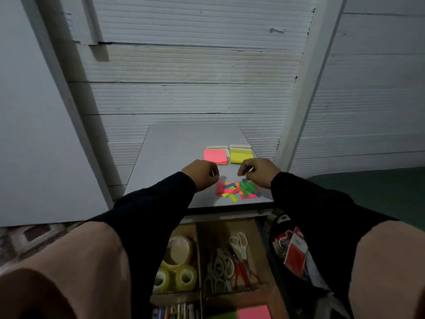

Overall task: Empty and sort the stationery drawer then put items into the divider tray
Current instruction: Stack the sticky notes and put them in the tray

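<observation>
Dim view from the head camera; the near end of the divider tray (200, 249) is cut off by the frame's lower edge, and both forearms in dark sleeves cover its left and right sides. What lies in the black bag (296, 252) to the right is hard to make out beyond a red-and-white packet. The left hand (202, 174) hovers above the white tabletop (174, 157), fingers curled inward — a thin pale sliver shows at the fingertips, too small to identify, so its grasp cannot be told. The right hand (257, 171) pinches a thin pale strip between thumb and fingers, just above the loose heap of neon paper flags (238, 189) — flat, narrow rectangles in pink, green, orange and yellow. Beyond lie a pink sticky-note pad (215, 157) and a yellow sticky-note pad (241, 155), square blocks, side by side. In the cardboard tray: glossy clear tape rolls (178, 270) at left, white-handled scissors (232, 259) in the middle compartment, pens (177, 311) below.
</observation>
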`<state>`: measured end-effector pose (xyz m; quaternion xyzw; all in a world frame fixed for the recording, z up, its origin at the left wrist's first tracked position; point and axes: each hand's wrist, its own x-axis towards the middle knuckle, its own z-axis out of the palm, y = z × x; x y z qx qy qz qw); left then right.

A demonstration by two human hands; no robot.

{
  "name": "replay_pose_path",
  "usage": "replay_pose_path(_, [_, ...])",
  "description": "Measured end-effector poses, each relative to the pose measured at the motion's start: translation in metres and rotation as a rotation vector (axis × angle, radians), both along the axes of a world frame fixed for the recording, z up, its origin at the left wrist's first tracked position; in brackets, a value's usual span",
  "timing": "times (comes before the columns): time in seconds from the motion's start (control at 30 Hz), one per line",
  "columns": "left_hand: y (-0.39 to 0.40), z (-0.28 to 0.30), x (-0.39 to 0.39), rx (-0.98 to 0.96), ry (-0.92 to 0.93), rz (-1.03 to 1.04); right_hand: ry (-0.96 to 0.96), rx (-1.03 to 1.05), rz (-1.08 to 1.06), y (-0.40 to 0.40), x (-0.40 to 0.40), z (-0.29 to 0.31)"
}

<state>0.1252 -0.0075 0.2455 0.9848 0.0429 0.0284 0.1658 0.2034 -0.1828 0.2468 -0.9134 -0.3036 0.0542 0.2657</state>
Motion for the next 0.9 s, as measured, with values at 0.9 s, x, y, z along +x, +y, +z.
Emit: replay_pose_path(0.9, [0.052,-0.04,0.127,0.006,-0.073,0.199,-0.012,-0.058,-0.285,0.038,0.133,-0.032])
